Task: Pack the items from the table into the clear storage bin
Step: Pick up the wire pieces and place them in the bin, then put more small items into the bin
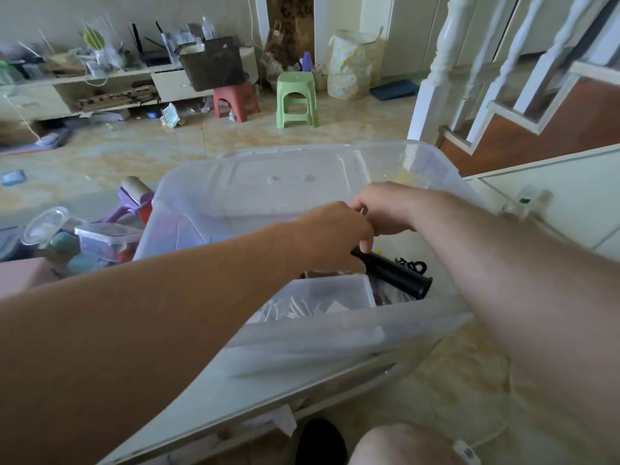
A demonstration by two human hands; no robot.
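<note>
Both hands are down inside the clear storage bin [419, 317], which stands on the pale surface [570, 196] with its near wall toward the viewer. The left hand [332, 236] has its fingers curled over the upper end of a black cylinder [396, 273], gripping it. The right hand [379, 209] sits just beyond, knuckles touching the left, fingers bent; it seems to pinch something small, though blur and the left hand hide it, so I cannot tell what, if anything, it holds. The cylinder lies tilted inside the bin, its long axis running from the left hand's fingers down and right toward the near right corner, its free end close to the near wall. A small lidded box [332, 293] rests just left of it (already packed, by the look). The left hand is the nearer and has the hold, so setting the cylinder flat likely falls to it. More containers [107, 239] wait left of the bin.
</note>
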